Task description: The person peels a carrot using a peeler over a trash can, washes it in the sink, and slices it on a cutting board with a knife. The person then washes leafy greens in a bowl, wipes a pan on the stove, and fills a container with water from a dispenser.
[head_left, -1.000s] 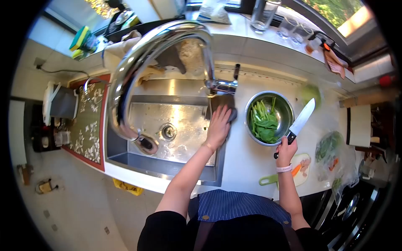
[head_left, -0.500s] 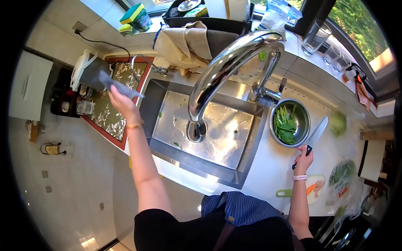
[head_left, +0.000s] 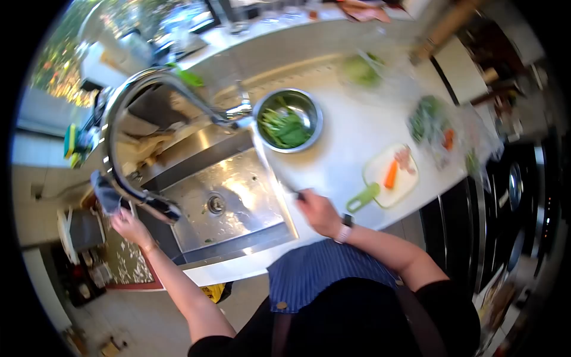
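Observation:
My left hand (head_left: pixel 132 229) is closed on a grey-blue cloth (head_left: pixel 106 193), left of the sink and beyond the faucet's spout. My right hand (head_left: pixel 321 213) is wrapped round the black handle of a kitchen knife (head_left: pixel 285 183). Its blade is smeared by motion and points up and left, close to the sink's right edge. Above the knife stands a steel bowl (head_left: pixel 310 113) with green leafy vegetables (head_left: pixel 286 132) in it. To the right of this hand lies a white cutting board (head_left: pixel 405 189) with a green handle, bearing a carrot (head_left: pixel 391 174) and pinkish pieces (head_left: pixel 405 159).
A tall curved faucet (head_left: pixel 110 128) arches over the steel sink (head_left: pixel 238 202). Bagged vegetables (head_left: pixel 427 119) and a green vegetable in plastic (head_left: pixel 363 70) lie on the right of the counter (head_left: pixel 339 137). A patterned mat (head_left: pixel 128 262) is at the left.
My view has swung to the right. My right hand has brought the knife from beside the bowl to the sink's right edge. The cloth is still in my left hand.

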`<state>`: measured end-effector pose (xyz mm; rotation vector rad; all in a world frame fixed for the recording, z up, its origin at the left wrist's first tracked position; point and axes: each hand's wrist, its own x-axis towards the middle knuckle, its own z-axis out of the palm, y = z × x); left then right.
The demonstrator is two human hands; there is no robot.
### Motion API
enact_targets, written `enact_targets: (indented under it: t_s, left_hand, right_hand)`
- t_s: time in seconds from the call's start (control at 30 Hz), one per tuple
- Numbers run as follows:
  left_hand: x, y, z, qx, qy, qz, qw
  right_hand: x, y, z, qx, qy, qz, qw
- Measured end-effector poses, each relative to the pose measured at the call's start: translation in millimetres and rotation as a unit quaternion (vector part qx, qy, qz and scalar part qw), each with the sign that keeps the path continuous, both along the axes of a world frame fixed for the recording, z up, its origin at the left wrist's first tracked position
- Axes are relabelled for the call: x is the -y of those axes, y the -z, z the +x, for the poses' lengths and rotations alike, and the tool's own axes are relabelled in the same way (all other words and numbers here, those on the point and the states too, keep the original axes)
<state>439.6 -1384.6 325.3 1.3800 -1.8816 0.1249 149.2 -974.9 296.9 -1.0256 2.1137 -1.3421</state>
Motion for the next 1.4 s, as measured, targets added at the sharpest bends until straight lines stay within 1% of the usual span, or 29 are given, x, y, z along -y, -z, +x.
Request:
enact_targets:
  t_s: [0.03, 0.07, 0.1, 0.17, 0.23, 0.3, 0.37, 0.4, 0.43, 0.5, 0.57, 0.63, 0.7, 0.77, 0.83, 0.87, 0.9, 0.93, 0.97, 1.0, 1.03, 1.1, 1.13, 1.2, 1.23, 1.3, 1.33, 1.37, 1.4]
  left_hand:
    - [-40.6, 10.5, -6.2, 0.071, -0.068, 0.127, 0.987]
    - [-50.2, 53.5, 17.3, 0.175, 0.01, 0.176, 0.969]
    - [-70.2, 84.4, 31.3, 0.297, 0.056, 0.249, 0.92]
    - [-163.5, 79.9, 1.1, 0.499, 0.005, 0.206, 0.842]
    - [-216.0, 39.1, -46.4, 0.502, 0.09, 0.297, 0.807]
    - [-249.6, 48.7, -76.5, 0.455, 0.193, 0.267, 0.827]
    - [-289.2, 56.1, -119.4, 0.318, 0.36, 0.279, 0.832]
    - [-316.0, 50.2, -147.9, 0.276, 0.416, 0.288, 0.817]
    - [-343.0, 42.9, -178.8, 0.232, 0.468, 0.293, 0.801]
    - [-395.5, 42.6, -235.6, 0.179, 0.526, 0.32, 0.767]
    - [-446.7, 46.6, -288.5, 0.148, 0.544, 0.36, 0.743]
    - [-490.8, 58.2, -338.4, 0.117, 0.528, 0.348, 0.766]
    - [-522.4, 73.5, -374.9, 0.135, 0.496, 0.336, 0.789]
    - [-529.9, 89.3, -400.3, 0.156, 0.469, 0.313, 0.811]
    - [-536.2, 94.5, -408.8, 0.179, 0.438, 0.326, 0.818]
    - [-535.8, 95.5, -405.0, 0.164, 0.404, 0.367, 0.821]
    - [-529.4, 85.2, -403.8, 0.168, 0.393, 0.369, 0.825]
    - [-519.6, 70.1, -401.6, 0.038, 0.361, 0.61, 0.704]
    - [-513.3, 53.8, -399.1, -0.1, 0.297, 0.794, 0.52]
    - [-513.2, 31.8, -395.0, -0.201, 0.291, 0.827, 0.437]
    - [-515.2, 9.4, -392.9, -0.199, 0.282, 0.827, 0.444]
    - [-516.4, -28.1, -389.4, -0.3, 0.338, 0.828, 0.33]
    - [-514.8, -37.4, -387.2, -0.3, 0.335, 0.828, 0.335]
    - [-510.4, -48.4, -384.3, -0.313, 0.38, 0.83, 0.264]
    - [-508.0, -50.8, -382.7, -0.316, 0.379, 0.829, 0.264]
    - [-505.1, -51.7, -382.0, -0.222, 0.389, 0.806, 0.387]
    - [-503.4, -48.1, -386.3, -0.117, 0.406, 0.774, 0.472]
    - [-503.7, -35.4, -388.3, -0.12, 0.405, 0.776, 0.468]
    - [-505.9, -12.4, -387.3, 0.061, 0.481, 0.605, 0.631]
  right_hand:
    - [4.2, 4.7, -1.3, 0.022, -0.107, 0.207, 0.972]
    - [-1.8, 16.3, 1.8, 0.031, -0.157, 0.27, 0.95]
    - [-15.8, 9.2, 4.1, 0.015, -0.152, 0.243, 0.958]
    - [-46.0, 0.3, 3.1, 0.013, -0.111, 0.22, 0.969]
    - [-82.7, 2.0, -3.8, -0.003, -0.038, 0.175, 0.984]
    - [-128.8, 5.4, -15.5, -0.027, 0.027, 0.156, 0.987]
    - [-172.9, 4.1, -29.2, -0.015, 0.115, 0.143, 0.983]
    - [-195.8, 10.4, -35.7, -0.036, 0.152, 0.15, 0.976]
    - [-215.8, 12.4, -44.6, -0.049, 0.179, 0.156, 0.97]
    - [-250.0, 17.8, -67.8, -0.045, 0.222, 0.148, 0.963]
    - [-278.6, 22.0, -96.0, -0.029, 0.22, 0.162, 0.962]
    - [-299.4, 25.2, -126.9, -0.007, 0.213, 0.178, 0.961]
    - [-315.2, 26.3, -151.9, -0.012, 0.196, 0.162, 0.967]
    - [-324.9, 26.1, -176.8, -0.005, 0.166, 0.141, 0.976]
    - [-332.0, 26.6, -193.5, -0.001, 0.15, 0.138, 0.979]
    - [-334.0, 29.6, -199.5, 0.016, 0.147, 0.11, 0.983]
    - [-335.2, 30.2, -205.8, 0.022, 0.137, 0.109, 0.984]
    - [-335.5, 29.9, -210.7, 0.04, 0.138, 0.101, 0.985]
    - [-335.5, 29.6, -213.1, 0.059, 0.139, 0.094, 0.984]
    - [-335.5, 30.5, -215.8, 0.064, 0.133, 0.091, 0.985]
    - [-334.6, 29.8, -219.0, 0.059, 0.117, 0.09, 0.987]
    - [-331.5, 33.3, -220.4, 0.059, 0.101, 0.086, 0.989]
    - [-329.1, 35.2, -218.2, 0.063, 0.097, 0.083, 0.99]
    - [-325.6, 36.8, -216.0, 0.074, 0.089, 0.092, 0.989]
    - [-324.1, 38.0, -213.8, 0.072, 0.086, 0.093, 0.989]
    - [-321.5, 43.1, -211.2, 0.088, 0.064, 0.119, 0.987]
    - [-320.6, 44.8, -210.5, 0.08, 0.052, 0.138, 0.986]
    - [-319.2, 46.4, -208.6, 0.079, 0.052, 0.143, 0.985]
    - [-317.4, 48.4, -206.6, 0.072, 0.054, 0.154, 0.984]
